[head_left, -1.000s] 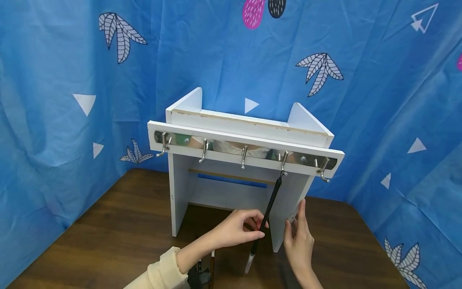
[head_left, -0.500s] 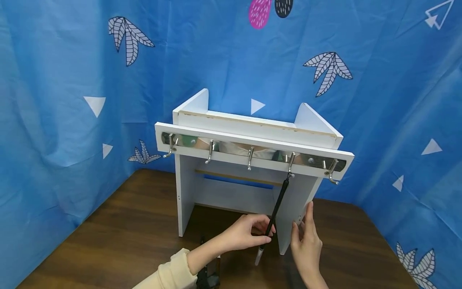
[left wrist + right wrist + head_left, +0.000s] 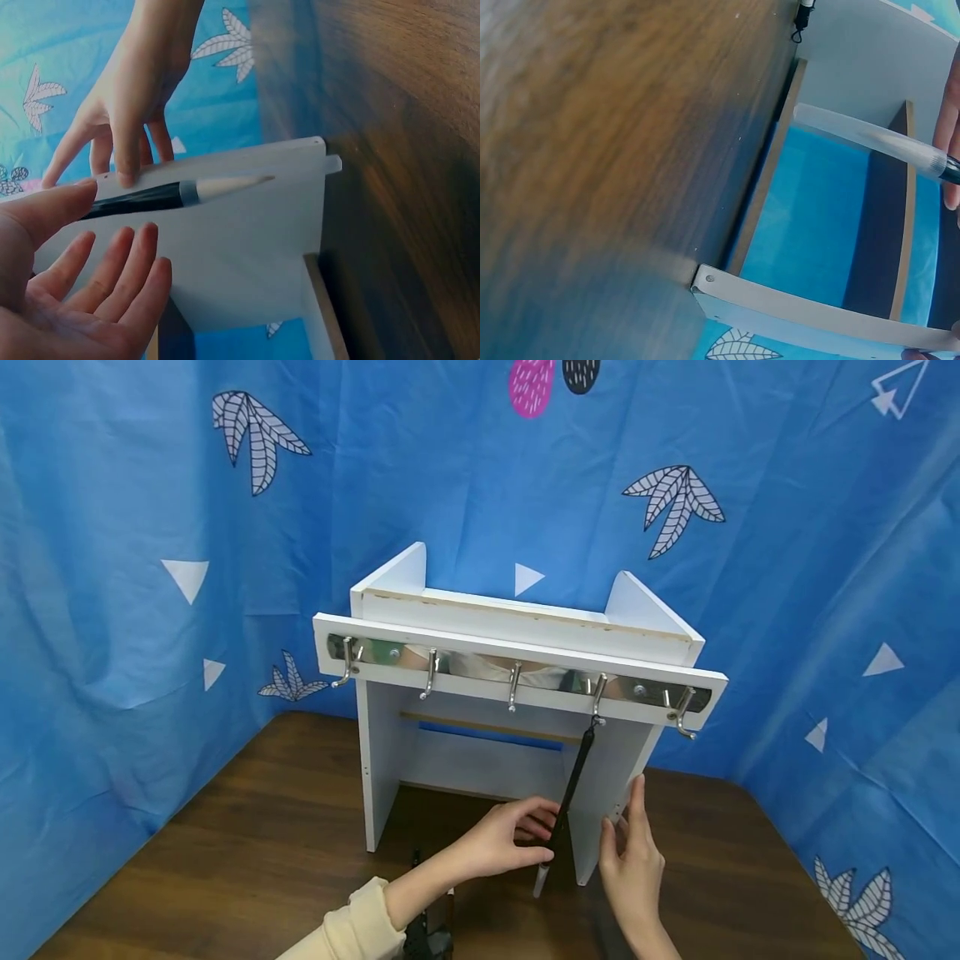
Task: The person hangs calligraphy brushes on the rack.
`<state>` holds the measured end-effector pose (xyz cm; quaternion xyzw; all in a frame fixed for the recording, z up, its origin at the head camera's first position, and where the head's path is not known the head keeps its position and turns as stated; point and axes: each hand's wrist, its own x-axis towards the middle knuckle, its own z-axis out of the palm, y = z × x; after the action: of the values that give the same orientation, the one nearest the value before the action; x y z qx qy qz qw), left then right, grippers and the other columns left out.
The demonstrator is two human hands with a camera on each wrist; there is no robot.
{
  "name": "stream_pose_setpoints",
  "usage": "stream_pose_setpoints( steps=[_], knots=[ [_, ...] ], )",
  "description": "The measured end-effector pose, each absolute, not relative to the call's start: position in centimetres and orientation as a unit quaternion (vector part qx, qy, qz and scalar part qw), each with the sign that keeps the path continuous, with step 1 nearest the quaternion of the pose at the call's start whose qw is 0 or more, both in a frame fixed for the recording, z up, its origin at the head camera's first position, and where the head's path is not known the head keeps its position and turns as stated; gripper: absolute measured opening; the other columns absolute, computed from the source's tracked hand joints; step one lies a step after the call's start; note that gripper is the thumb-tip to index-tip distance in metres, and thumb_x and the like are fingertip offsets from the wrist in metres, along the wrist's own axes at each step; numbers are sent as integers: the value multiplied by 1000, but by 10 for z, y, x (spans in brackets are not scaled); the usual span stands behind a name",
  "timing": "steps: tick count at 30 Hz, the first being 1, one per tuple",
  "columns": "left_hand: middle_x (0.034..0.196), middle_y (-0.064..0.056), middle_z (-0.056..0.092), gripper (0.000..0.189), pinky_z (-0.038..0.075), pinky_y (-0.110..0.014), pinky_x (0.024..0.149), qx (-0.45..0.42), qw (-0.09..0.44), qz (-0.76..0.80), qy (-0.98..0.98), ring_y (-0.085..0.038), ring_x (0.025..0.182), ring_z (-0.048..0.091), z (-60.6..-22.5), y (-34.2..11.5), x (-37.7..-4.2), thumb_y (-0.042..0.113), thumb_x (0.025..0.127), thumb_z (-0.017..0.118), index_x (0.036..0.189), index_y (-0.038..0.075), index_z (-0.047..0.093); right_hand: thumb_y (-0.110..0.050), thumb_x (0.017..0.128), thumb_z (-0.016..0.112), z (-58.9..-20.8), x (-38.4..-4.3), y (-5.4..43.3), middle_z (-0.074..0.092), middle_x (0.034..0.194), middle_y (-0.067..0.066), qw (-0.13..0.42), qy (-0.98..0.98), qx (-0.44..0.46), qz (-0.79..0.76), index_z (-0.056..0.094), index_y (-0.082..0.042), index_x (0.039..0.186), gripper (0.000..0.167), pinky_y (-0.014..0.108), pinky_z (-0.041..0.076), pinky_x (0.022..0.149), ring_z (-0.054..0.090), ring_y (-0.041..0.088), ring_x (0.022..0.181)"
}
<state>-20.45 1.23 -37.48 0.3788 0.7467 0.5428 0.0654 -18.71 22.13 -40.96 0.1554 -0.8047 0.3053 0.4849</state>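
A black-handled calligraphy brush (image 3: 577,772) hangs by its loop from the fourth hook (image 3: 600,689) of a white shelf rack (image 3: 480,622). Its pale bristles sit inside a clear cap (image 3: 870,139), tilted toward the rack's right side panel (image 3: 611,777). My left hand (image 3: 498,843) is at the brush's lower handle, fingers spread and relaxed. In the left wrist view the thumb (image 3: 56,210) lies against or just beside the handle; I cannot tell if it touches. My right hand (image 3: 633,868) holds the front edge of the side panel, thumb inside and fingers outside.
More hooks stick out along the metal strip (image 3: 480,668). A dark object (image 3: 426,939) and a brown stick (image 3: 450,910) lie on the wooden table (image 3: 225,860) below my left forearm. Another black looped end (image 3: 802,22) shows near the rack's base. Blue cloth (image 3: 465,468) surrounds the table.
The brush's capped end has swung away from me, toward the rack. My left fingers have loosened from the handle. My right hand stays on the panel, and the head view has shifted slightly.
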Motion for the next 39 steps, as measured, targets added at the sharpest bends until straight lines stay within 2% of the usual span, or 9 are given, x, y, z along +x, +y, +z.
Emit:
stream_pose_setpoints(
  steps=[8, 12, 15, 19, 26, 29, 34, 37, 39],
  knots=[
    [118, -1, 57, 40, 46, -35, 88, 370, 18, 527, 765, -20, 101, 58, -362, -22, -200, 5, 86, 68, 124, 11, 57, 24, 69, 65, -406, -190, 221, 42, 131, 32, 491, -800, 163, 304, 24, 0, 146, 90, 47, 51, 54, 63, 45, 76],
    [116, 1, 57, 37, 47, -33, 87, 345, 6, 518, 783, -16, 98, 59, -361, -45, -194, 8, 87, 67, 122, 13, 58, 24, 70, 65, -405, -191, 222, 42, 131, 32, 490, -800, 164, 304, 24, 0, 146, 90, 46, 51, 54, 63, 44, 76],
    [114, 0, 58, 35, 48, -31, 84, 331, -4, 509, 794, -17, 97, 59, -361, -60, -188, 8, 87, 67, 121, 12, 58, 23, 70, 65, -404, -190, 222, 42, 132, 31, 489, -801, 162, 305, 24, 0, 147, 90, 46, 51, 54, 63, 43, 77],
    [107, -2, 59, 31, 50, -26, 78, 312, -20, 489, 814, -18, 91, 61, -361, -77, -181, 6, 88, 65, 118, 10, 60, 22, 71, 65, -404, -191, 222, 42, 133, 30, 486, -803, 161, 304, 23, -1, 147, 89, 47, 51, 53, 64, 42, 77],
    [89, 4, 55, 26, 49, -22, 61, 288, -52, 371, 882, -5, 73, 56, -373, -103, -160, 3, 83, 69, 108, 6, 63, 21, 72, 64, -403, -191, 222, 41, 134, 29, 483, -806, 164, 302, 22, 1, 147, 88, 48, 50, 52, 64, 41, 77],
    [84, 4, 55, 28, 47, -22, 56, 285, -35, 348, 892, -2, 67, 53, -383, -111, -152, 3, 81, 71, 107, 4, 62, 18, 73, 64, -403, -190, 223, 42, 133, 29, 480, -808, 163, 302, 23, 1, 146, 85, 47, 50, 52, 64, 41, 78],
    [81, 1, 54, 48, 43, -24, 53, 269, 21, 336, 902, 0, 58, 49, -397, -117, -146, 13, 81, 73, 121, -5, 53, 17, 76, 64, -402, -189, 223, 41, 136, 27, 471, -812, 158, 307, 23, 0, 147, 84, 47, 51, 55, 64, 41, 80],
    [81, -1, 53, 60, 43, -25, 51, 253, 45, 323, 911, -5, 57, 48, -403, -116, -142, 18, 81, 74, 127, -10, 45, 20, 74, 64, -403, -189, 222, 40, 136, 27, 469, -811, 158, 312, 22, 0, 147, 86, 48, 51, 56, 64, 42, 80],
    [92, -12, 58, 64, 49, -31, 58, 241, 57, 313, 917, -15, 66, 57, -408, -114, -139, 18, 81, 73, 128, -13, 43, 21, 73, 64, -404, -188, 222, 40, 136, 28, 469, -811, 159, 312, 22, 0, 147, 88, 48, 51, 56, 64, 42, 79]
  ],
)
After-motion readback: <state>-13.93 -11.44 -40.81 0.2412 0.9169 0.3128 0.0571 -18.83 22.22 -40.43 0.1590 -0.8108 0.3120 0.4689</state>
